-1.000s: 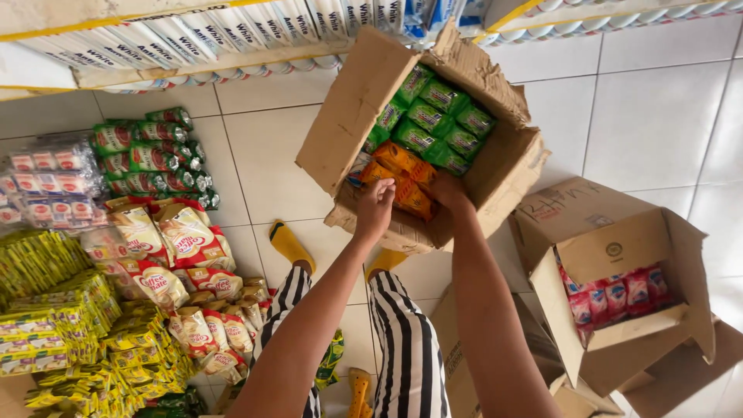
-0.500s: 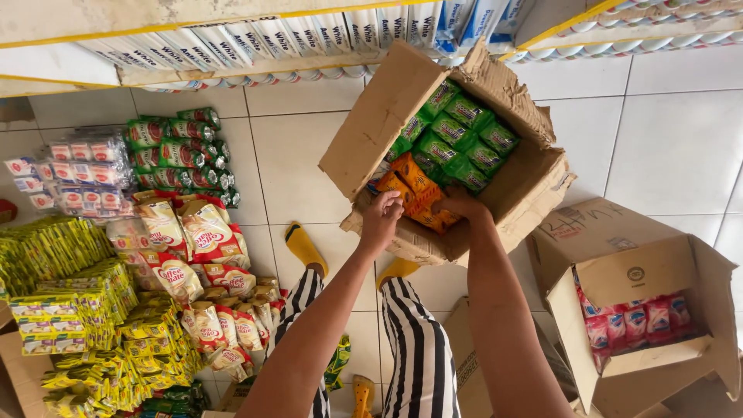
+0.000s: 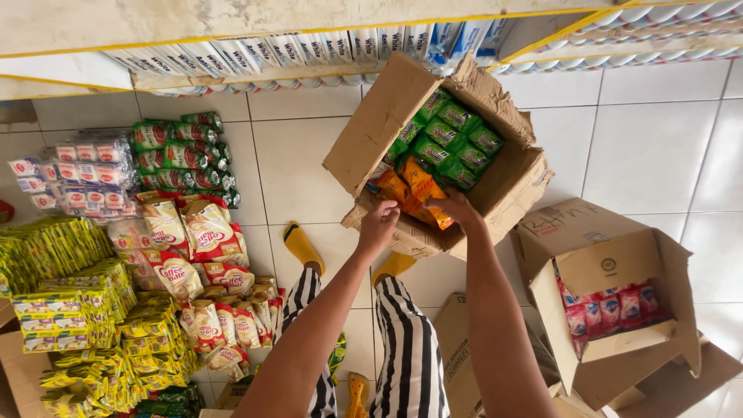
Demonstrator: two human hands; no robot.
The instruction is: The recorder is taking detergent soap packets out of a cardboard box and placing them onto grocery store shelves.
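Orange foil snack packets lie at the near edge of the tilted brown cardboard box, directly under both hands. Right hand clasps one orange packet from above; left hand curled on the box's front wall, grip contents cannot be told. Green packets fill the box behind, about ten visible. Second open carton, right, holds red sachets. Left floor: cream-and-red pouches, yellow bundles.
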